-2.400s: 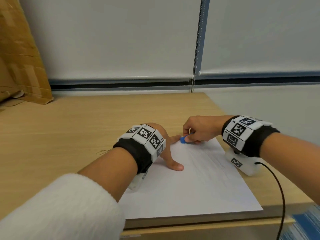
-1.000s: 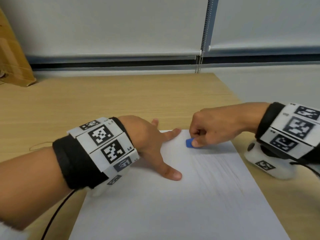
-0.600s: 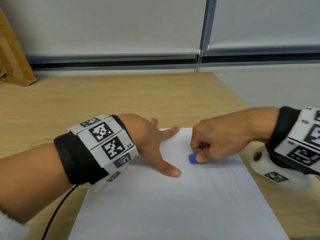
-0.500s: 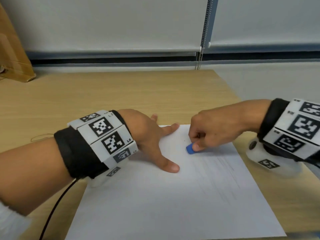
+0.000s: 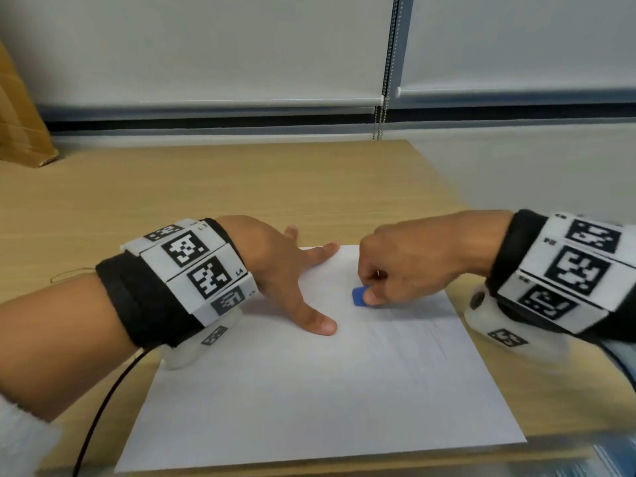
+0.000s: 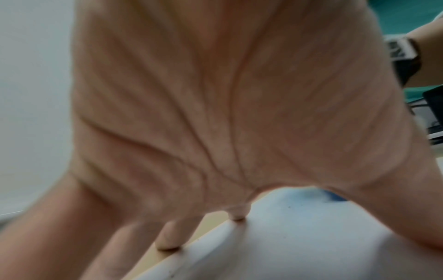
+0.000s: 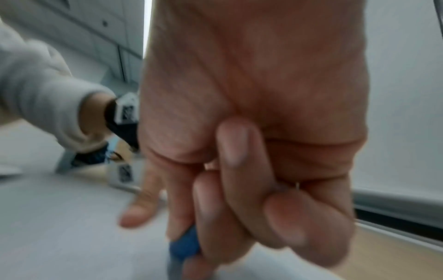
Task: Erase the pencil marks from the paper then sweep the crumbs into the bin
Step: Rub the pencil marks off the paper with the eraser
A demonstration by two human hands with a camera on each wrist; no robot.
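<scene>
You are mid-erasing: your right hand [image 5: 409, 266] pinches the blue eraser [image 5: 359, 297] on the paper [image 5: 327, 390] while your left hand [image 5: 285, 270] lies spread flat on it, so next rub across the faint marks toward the near edge.

Paper [image 5: 327, 390] lies on the table [image 5: 206, 194], at its near right. Left hand [image 5: 278, 270] rests on the paper's far left corner. Right hand [image 5: 409, 263], to its right, holds the eraser [image 5: 359, 297] against the paper's far part. Cardboard [image 5: 20, 132] stands far left.

Light wooden desk [image 5: 213, 187] before drawn white roller blinds [image 5: 206, 46], cardboard [image 5: 20, 132] leaning far left.
</scene>
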